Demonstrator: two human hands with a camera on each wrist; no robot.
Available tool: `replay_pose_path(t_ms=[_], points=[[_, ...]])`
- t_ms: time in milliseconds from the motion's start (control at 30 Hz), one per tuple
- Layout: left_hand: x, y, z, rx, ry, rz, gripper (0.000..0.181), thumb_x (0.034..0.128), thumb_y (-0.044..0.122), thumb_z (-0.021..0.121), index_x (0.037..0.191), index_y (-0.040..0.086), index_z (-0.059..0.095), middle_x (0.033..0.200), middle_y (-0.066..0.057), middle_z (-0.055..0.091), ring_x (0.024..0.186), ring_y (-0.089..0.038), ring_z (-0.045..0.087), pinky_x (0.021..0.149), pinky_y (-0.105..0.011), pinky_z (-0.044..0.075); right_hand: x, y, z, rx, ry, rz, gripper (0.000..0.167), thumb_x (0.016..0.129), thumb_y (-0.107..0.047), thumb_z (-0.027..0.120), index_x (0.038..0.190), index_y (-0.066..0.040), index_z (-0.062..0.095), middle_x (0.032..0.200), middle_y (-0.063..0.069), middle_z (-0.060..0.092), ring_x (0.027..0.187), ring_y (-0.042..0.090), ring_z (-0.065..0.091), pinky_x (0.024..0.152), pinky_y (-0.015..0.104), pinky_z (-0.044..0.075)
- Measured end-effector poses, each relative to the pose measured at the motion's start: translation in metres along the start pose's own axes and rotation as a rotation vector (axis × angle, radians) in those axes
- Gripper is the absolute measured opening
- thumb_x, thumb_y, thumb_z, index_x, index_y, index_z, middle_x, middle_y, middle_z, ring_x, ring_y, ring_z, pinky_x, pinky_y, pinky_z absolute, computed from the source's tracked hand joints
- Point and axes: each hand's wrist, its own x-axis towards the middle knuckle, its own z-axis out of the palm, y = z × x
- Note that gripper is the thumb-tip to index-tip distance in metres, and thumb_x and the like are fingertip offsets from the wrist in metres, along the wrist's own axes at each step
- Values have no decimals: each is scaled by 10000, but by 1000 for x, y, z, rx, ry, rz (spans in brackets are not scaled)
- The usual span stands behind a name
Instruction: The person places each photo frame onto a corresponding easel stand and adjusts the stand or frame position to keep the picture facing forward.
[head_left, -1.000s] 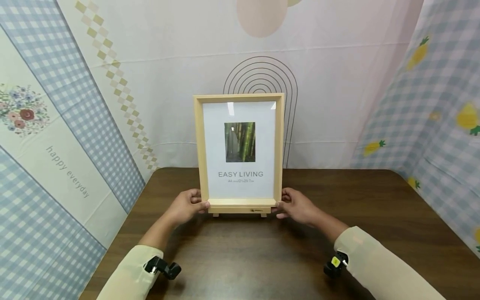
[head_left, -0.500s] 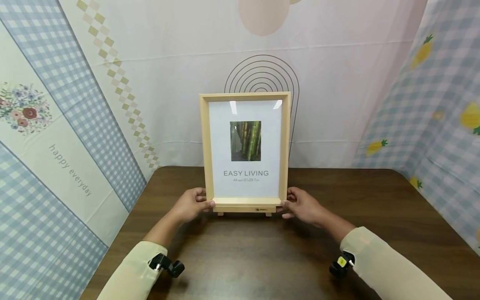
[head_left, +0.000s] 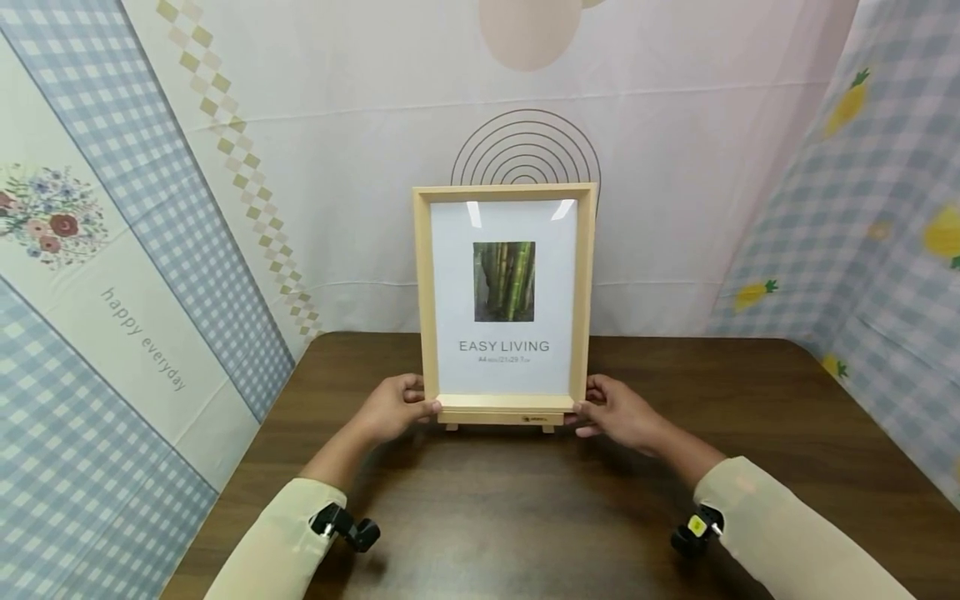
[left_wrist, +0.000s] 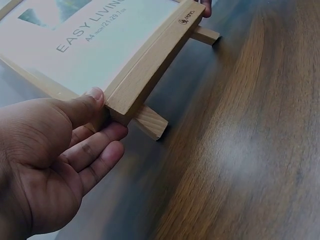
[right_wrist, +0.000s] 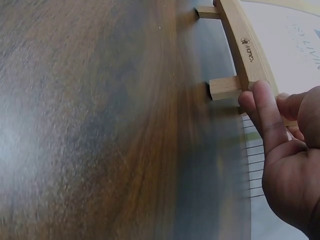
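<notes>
A light wooden picture frame [head_left: 506, 402] stands leaning back slightly on a small wooden tabletop easel [head_left: 501, 417]. Behind its glass is a white sheet with a bamboo picture [head_left: 504, 282] and the words EASY LIVING. My left hand [head_left: 392, 408] grips the lower left corner, its thumb on the front and its fingers at the side and behind. At the lower right corner my right hand [head_left: 621, 415] holds on in the same way. Both wrist views show the easel's ledge [left_wrist: 155, 62] and its short feet [right_wrist: 225, 87] low over the table; most of the easel is hidden behind the frame.
The dark wooden table [head_left: 510, 508] extends on both sides and in front. Behind it hangs a pale cloth [head_left: 360, 200] with arches. Checked cloths close off the left [head_left: 45, 358] and right [head_left: 892, 275] sides. A black camera mount [head_left: 348, 527] sits on each sleeve.
The picture frame and easel have shifted to the right along the table, with both hands moving along with them. The hold at the two lower corners looks the same.
</notes>
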Motion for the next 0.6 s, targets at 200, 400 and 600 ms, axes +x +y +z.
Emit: replay_pose_path(t_ms=[200, 400, 600], points=[[5, 1, 6, -5, 0, 13, 427, 932, 124, 769, 1281, -65, 611, 1149, -188, 724, 958, -266, 726, 821, -404, 599, 3, 3, -11, -2, -6, 0, 374, 1059, 3, 510, 1387, 136, 387, 1277, 314, 586, 1099, 389, 673, 838, 409, 595], [10, 5, 12, 7, 13, -1, 429, 933, 140, 771, 1283, -53, 615, 1144, -172, 729, 934, -262, 728, 827, -408, 595, 5, 6, -20, 6, -23, -11, 400, 1060, 3, 510, 1403, 148, 365, 1295, 325, 577, 1109, 399, 668, 839, 413, 594], [14, 6, 17, -10, 16, -4, 419, 929, 121, 771, 1277, -56, 617, 1141, -168, 729, 946, -259, 725, 823, -399, 595, 9, 8, -28, 3, -34, -9, 393, 1058, -3, 517, 1389, 150, 371, 1294, 328, 580, 1105, 395, 672, 839, 414, 594]])
